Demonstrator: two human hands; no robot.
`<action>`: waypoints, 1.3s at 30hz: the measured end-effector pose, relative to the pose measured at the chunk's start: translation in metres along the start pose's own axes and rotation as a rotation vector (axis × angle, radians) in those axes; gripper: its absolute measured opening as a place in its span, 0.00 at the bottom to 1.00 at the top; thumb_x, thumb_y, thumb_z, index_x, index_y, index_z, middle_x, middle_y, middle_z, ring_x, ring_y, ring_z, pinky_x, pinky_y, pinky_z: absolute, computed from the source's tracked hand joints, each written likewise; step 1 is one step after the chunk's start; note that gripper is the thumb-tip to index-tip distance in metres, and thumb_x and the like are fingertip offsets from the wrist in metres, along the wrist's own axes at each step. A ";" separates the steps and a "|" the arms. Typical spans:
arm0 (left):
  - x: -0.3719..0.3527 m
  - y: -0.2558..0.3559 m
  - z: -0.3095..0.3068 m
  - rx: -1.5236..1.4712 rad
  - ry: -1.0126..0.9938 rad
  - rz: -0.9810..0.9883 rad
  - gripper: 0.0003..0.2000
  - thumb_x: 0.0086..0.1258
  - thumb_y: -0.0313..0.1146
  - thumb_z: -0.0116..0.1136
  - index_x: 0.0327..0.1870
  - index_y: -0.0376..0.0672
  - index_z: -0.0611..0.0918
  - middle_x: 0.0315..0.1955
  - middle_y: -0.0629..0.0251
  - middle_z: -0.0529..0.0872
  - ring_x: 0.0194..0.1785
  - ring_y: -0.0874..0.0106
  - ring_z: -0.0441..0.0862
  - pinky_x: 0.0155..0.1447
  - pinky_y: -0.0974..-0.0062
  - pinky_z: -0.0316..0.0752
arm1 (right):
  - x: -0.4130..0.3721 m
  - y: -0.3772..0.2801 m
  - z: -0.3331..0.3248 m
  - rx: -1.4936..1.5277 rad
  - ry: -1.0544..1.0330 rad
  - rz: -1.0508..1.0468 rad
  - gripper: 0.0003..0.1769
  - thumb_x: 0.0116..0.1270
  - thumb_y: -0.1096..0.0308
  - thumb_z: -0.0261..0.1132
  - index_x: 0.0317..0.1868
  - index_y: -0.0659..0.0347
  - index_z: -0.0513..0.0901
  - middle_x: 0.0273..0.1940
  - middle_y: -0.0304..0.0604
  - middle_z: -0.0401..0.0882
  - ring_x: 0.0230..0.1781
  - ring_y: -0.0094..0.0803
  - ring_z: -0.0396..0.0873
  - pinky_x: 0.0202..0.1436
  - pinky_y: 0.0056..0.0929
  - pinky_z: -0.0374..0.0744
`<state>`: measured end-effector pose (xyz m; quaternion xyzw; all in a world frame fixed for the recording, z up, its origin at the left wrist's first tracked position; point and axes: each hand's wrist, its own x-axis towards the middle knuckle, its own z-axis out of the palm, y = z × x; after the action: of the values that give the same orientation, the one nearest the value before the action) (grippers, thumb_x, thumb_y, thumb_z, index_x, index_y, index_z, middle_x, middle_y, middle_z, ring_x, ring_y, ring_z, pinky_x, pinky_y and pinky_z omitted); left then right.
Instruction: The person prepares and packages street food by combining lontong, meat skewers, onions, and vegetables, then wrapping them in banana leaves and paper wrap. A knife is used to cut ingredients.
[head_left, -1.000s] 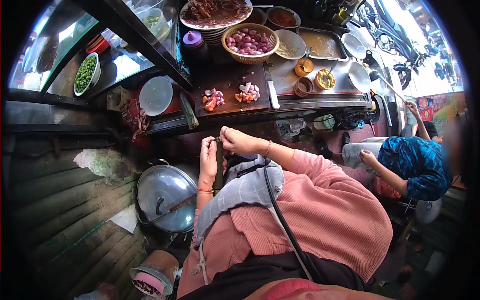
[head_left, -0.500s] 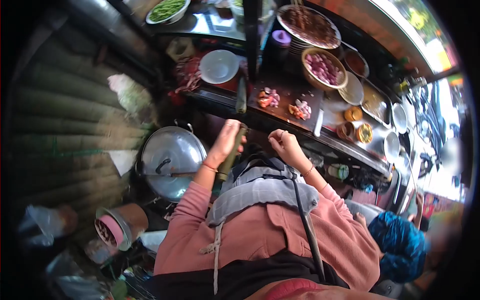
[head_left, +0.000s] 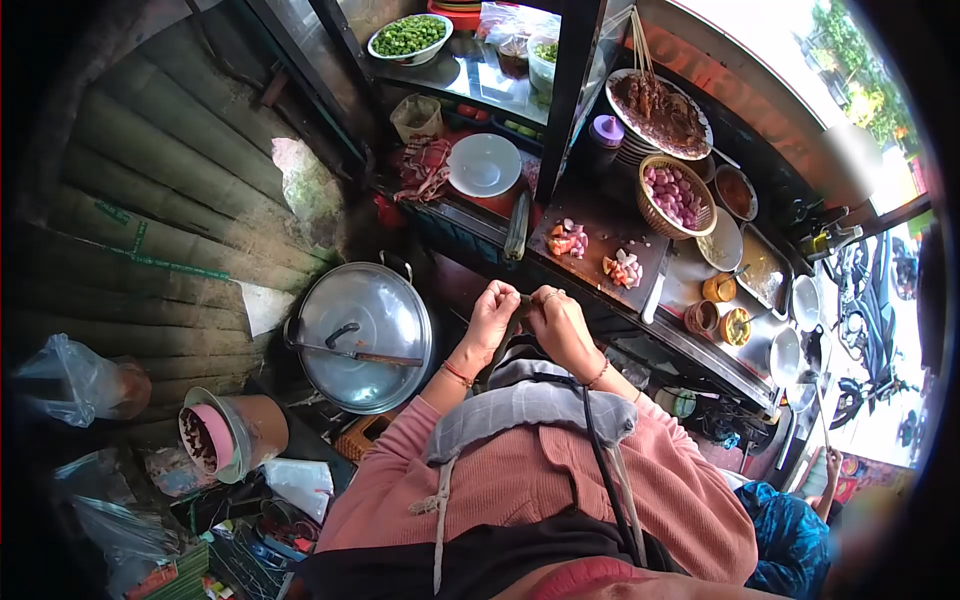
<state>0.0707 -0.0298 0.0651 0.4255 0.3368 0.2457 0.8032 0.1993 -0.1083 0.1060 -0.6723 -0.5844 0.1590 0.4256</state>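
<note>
Both hands meet in front of my body at a dark green leaf-wrapped roll (head_left: 517, 314). My left hand (head_left: 488, 326) is closed around the roll near its upper end. My right hand (head_left: 562, 333) pinches at that same end, fingers bent. The roll's lower part is largely hidden by the left hand and my clothing. A similar leaf-wrapped roll (head_left: 518, 226) lies on the counter edge just beyond. Past the right hand, a dark cutting board (head_left: 590, 235) carries two piles of chopped red and purple pieces, with a knife (head_left: 653, 298) at its right edge.
A large lidded pot (head_left: 365, 310) stands at my left. Beyond the hands are a white bowl (head_left: 484, 166), a basket of shallots (head_left: 678, 200) and a plate of skewers in brown sauce (head_left: 660, 112). Jars (head_left: 718, 288) line the right counter. Another person's arm (head_left: 830, 485) shows at lower right.
My right hand, earlier apart with nothing visible in it, has come over to the roll's upper end. The left hand has moved right with the roll. The view has shifted.
</note>
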 end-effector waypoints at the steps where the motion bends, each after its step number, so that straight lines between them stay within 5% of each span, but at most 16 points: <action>1: -0.001 0.000 0.000 0.000 -0.003 0.003 0.06 0.73 0.36 0.52 0.38 0.46 0.73 0.27 0.76 0.75 0.27 0.85 0.73 0.27 0.84 0.73 | 0.001 -0.001 0.001 -0.032 -0.010 0.015 0.05 0.54 0.79 0.62 0.31 0.67 0.74 0.26 0.54 0.76 0.29 0.51 0.77 0.33 0.40 0.75; 11: -0.015 0.005 -0.009 0.170 -0.108 -0.037 0.11 0.76 0.39 0.48 0.41 0.42 0.76 0.20 0.71 0.76 0.19 0.81 0.71 0.23 0.82 0.66 | -0.006 0.001 -0.005 0.080 -0.089 -0.007 0.08 0.48 0.72 0.63 0.26 0.67 0.74 0.25 0.56 0.76 0.29 0.56 0.78 0.34 0.46 0.77; 17: -0.006 -0.019 -0.008 0.221 -0.103 0.000 0.10 0.76 0.40 0.49 0.40 0.43 0.74 0.22 0.71 0.77 0.19 0.80 0.72 0.23 0.82 0.67 | -0.024 0.001 -0.016 0.330 -0.075 0.309 0.13 0.49 0.66 0.64 0.19 0.68 0.73 0.17 0.53 0.73 0.18 0.43 0.74 0.24 0.37 0.72; 25: -0.002 -0.006 0.016 0.251 -0.382 -0.181 0.10 0.75 0.40 0.50 0.40 0.43 0.74 0.22 0.70 0.77 0.18 0.81 0.72 0.22 0.81 0.68 | -0.053 0.009 -0.032 0.332 0.003 0.328 0.12 0.49 0.69 0.63 0.19 0.69 0.71 0.16 0.49 0.69 0.16 0.32 0.68 0.22 0.34 0.68; 27: 0.003 -0.014 0.015 0.356 -0.436 -0.003 0.09 0.75 0.40 0.51 0.41 0.43 0.74 0.23 0.69 0.78 0.19 0.79 0.72 0.22 0.79 0.69 | -0.060 0.001 -0.038 0.275 0.023 0.255 0.11 0.48 0.69 0.63 0.20 0.67 0.70 0.17 0.51 0.71 0.18 0.43 0.72 0.22 0.37 0.69; 28: 0.024 -0.043 -0.010 0.565 -0.445 0.409 0.09 0.75 0.39 0.49 0.42 0.43 0.75 0.25 0.68 0.78 0.19 0.77 0.72 0.21 0.74 0.69 | -0.064 -0.003 -0.045 0.088 0.015 0.188 0.11 0.48 0.69 0.63 0.21 0.67 0.70 0.19 0.52 0.72 0.20 0.47 0.74 0.23 0.39 0.71; 29: 0.002 0.011 0.015 0.314 -0.192 -0.265 0.11 0.74 0.43 0.45 0.39 0.46 0.74 0.26 0.69 0.78 0.19 0.75 0.71 0.21 0.72 0.68 | -0.069 -0.006 -0.052 -0.099 0.006 0.124 0.11 0.47 0.69 0.63 0.22 0.66 0.70 0.21 0.53 0.73 0.23 0.50 0.76 0.25 0.42 0.73; 30: 0.019 0.024 -0.006 0.004 -0.026 -0.461 0.13 0.71 0.48 0.42 0.37 0.50 0.73 0.25 0.70 0.76 0.18 0.75 0.70 0.20 0.73 0.67 | -0.079 -0.001 -0.058 -0.147 0.053 0.137 0.11 0.45 0.68 0.61 0.22 0.67 0.72 0.22 0.55 0.73 0.27 0.54 0.77 0.30 0.45 0.77; 33: 0.043 0.059 -0.057 0.199 0.060 -0.110 0.11 0.74 0.48 0.40 0.42 0.53 0.69 0.30 0.70 0.76 0.21 0.77 0.71 0.20 0.79 0.69 | -0.114 0.028 -0.081 -0.305 0.007 0.453 0.10 0.50 0.68 0.59 0.27 0.67 0.78 0.27 0.59 0.80 0.31 0.54 0.81 0.34 0.47 0.80; 37: 0.034 0.079 -0.038 0.319 -0.201 -0.017 0.15 0.77 0.51 0.40 0.47 0.48 0.68 0.35 0.63 0.79 0.21 0.74 0.77 0.21 0.81 0.72 | -0.123 0.071 -0.081 -0.618 -0.154 0.628 0.09 0.55 0.68 0.61 0.25 0.64 0.84 0.28 0.56 0.83 0.31 0.48 0.84 0.34 0.42 0.82; 39: 0.032 0.060 -0.022 0.338 -0.306 0.002 0.14 0.78 0.49 0.41 0.47 0.47 0.67 0.36 0.61 0.80 0.22 0.73 0.79 0.23 0.80 0.73 | -0.097 0.058 -0.078 -0.511 -0.136 0.680 0.10 0.57 0.71 0.59 0.38 0.65 0.79 0.37 0.57 0.82 0.37 0.50 0.83 0.37 0.41 0.82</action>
<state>0.0687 0.0340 0.0966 0.5867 0.2471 0.1194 0.7619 0.2668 -0.2255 0.0799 -0.8986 -0.3766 0.1844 0.1295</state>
